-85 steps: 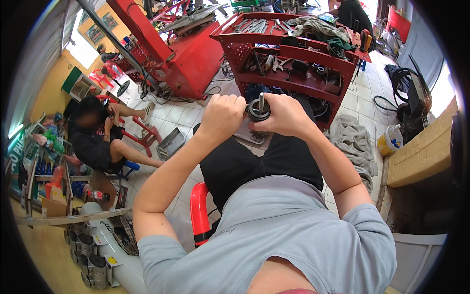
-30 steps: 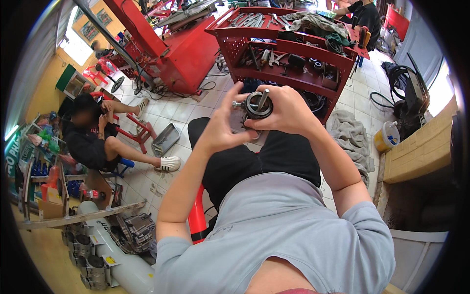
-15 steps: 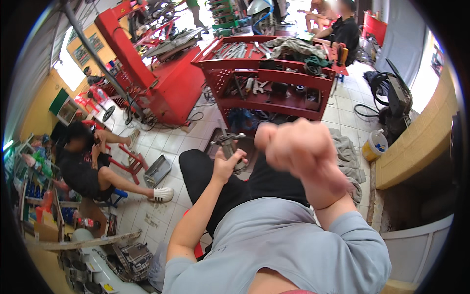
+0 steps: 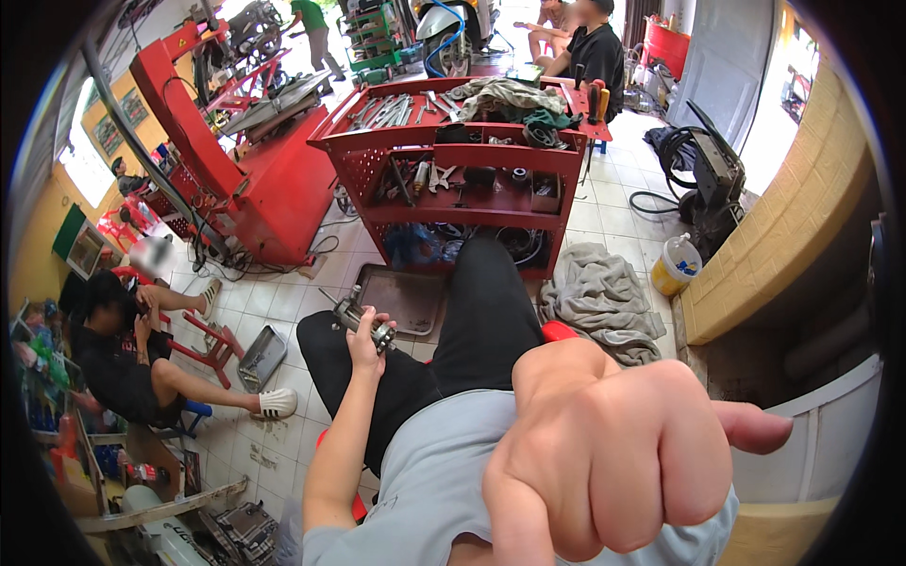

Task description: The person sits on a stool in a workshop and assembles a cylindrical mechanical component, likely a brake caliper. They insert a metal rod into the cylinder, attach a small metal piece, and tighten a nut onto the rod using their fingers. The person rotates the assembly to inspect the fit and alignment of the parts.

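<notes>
My left hand (image 4: 366, 349) is closed around a dark grey metal part (image 4: 351, 309) with a thin rod poking out of its upper left end and a toothed or ridged lower end. It is held over my left thigh, and my fingers cover its middle. My right hand (image 4: 613, 453) looms large near the camera at the lower right. Its fingers are curled into a fist with the knuckles up, and one digit sticks out to the right. Nothing shows in it, though its palm side is hidden. A dark shallow tray (image 4: 415, 325) lies on the floor just beyond the metal part.
Ahead stands a red tool cart (image 4: 453, 219) bearing wrenches and rags. Right of my legs lie a grey cloth heap (image 4: 599, 297) and a yellow-white bucket (image 4: 676, 267). A co-worker (image 4: 123, 363) sits at left near a grey tray (image 4: 264, 357). A red lift (image 4: 283, 189) stands farther off.
My right hand has come back from over my lap, toward the camera and lower right. My left hand still grips the metal part, now tilted differently. The whole view has shifted.
</notes>
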Action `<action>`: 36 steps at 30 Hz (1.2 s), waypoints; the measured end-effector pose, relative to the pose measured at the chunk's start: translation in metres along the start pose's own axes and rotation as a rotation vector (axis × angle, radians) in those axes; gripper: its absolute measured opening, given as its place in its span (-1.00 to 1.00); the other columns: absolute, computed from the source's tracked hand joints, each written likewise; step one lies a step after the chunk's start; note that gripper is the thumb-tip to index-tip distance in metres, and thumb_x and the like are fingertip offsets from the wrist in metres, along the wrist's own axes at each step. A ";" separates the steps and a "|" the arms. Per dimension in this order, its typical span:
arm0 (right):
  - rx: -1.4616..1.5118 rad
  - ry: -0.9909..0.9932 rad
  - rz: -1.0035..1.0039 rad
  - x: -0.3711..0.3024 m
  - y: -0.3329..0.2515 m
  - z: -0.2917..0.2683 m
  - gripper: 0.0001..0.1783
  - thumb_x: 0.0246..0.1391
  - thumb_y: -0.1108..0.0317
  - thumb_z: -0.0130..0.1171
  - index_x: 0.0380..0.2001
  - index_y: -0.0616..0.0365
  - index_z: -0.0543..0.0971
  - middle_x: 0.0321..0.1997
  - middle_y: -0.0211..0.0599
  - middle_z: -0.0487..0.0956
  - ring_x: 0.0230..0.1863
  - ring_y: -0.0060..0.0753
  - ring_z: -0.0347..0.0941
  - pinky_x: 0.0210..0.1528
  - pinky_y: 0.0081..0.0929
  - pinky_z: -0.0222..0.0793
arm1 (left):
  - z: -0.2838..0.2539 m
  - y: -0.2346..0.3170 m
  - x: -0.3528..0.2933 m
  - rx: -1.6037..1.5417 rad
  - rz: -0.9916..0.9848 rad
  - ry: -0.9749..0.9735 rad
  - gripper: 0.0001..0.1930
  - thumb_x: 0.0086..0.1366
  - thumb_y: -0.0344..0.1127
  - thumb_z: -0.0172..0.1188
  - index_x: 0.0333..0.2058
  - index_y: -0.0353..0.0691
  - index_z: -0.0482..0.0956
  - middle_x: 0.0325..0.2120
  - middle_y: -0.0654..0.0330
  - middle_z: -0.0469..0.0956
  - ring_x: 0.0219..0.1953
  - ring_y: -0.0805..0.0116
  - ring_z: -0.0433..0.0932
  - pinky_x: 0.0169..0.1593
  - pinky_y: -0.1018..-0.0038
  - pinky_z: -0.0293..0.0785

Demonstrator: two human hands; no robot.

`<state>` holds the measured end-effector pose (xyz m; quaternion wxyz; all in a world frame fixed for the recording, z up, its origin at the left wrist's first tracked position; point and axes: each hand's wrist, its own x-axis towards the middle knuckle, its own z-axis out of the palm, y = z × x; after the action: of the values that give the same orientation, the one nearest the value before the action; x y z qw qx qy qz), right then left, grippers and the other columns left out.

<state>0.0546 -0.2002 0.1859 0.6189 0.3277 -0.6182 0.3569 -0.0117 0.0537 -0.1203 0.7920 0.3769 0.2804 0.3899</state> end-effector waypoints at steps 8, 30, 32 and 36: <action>0.011 0.052 0.050 -0.005 0.001 -0.008 -0.32 0.26 -0.15 -0.10 -0.85 -0.05 0.11 -0.84 -0.54 0.03 -0.87 -0.54 -0.10 -0.29 -0.27 0.30 | 0.008 -0.003 0.016 0.005 -0.101 -0.002 -0.75 0.21 -0.08 0.23 -0.30 -0.07 0.43 -0.49 0.19 0.57 -0.51 0.32 0.60 -0.53 0.41 0.53; -1.210 0.513 2.285 -0.307 0.014 -0.412 -0.55 0.05 0.02 0.15 -0.25 0.23 0.59 -0.39 -0.02 0.61 -0.50 -0.22 0.59 -0.32 -0.29 0.51 | -0.038 0.005 0.243 0.355 -0.069 0.134 -0.46 0.29 0.13 0.09 -0.17 -0.34 0.36 -0.47 0.01 0.57 -0.54 0.28 0.60 -0.46 0.43 0.56; -1.249 0.357 2.345 -0.344 0.021 -0.431 -0.62 0.03 0.09 0.15 -0.22 0.17 0.60 -0.30 -0.02 0.62 -0.35 -0.13 0.61 -0.21 -0.24 0.51 | -0.043 -0.003 0.254 0.348 -0.083 0.130 -0.48 0.29 0.12 0.08 -0.17 -0.32 0.36 -0.48 0.01 0.57 -0.54 0.28 0.60 -0.45 0.44 0.56; -1.323 -0.040 2.398 -0.427 0.038 -0.462 -0.73 -0.03 0.26 0.12 -0.23 0.04 0.61 -0.15 -0.07 0.61 -0.05 0.00 0.53 -0.02 -0.16 0.44 | -0.075 -0.032 0.279 0.293 -0.138 0.217 -0.50 0.30 0.12 0.08 -0.15 -0.29 0.38 -0.48 0.02 0.57 -0.55 0.29 0.59 -0.46 0.44 0.55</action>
<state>0.2764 0.1954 -0.2513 -0.0363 -0.7527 -0.5824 0.3048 0.0963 0.2998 -0.2300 0.7187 0.4238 0.4431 0.3279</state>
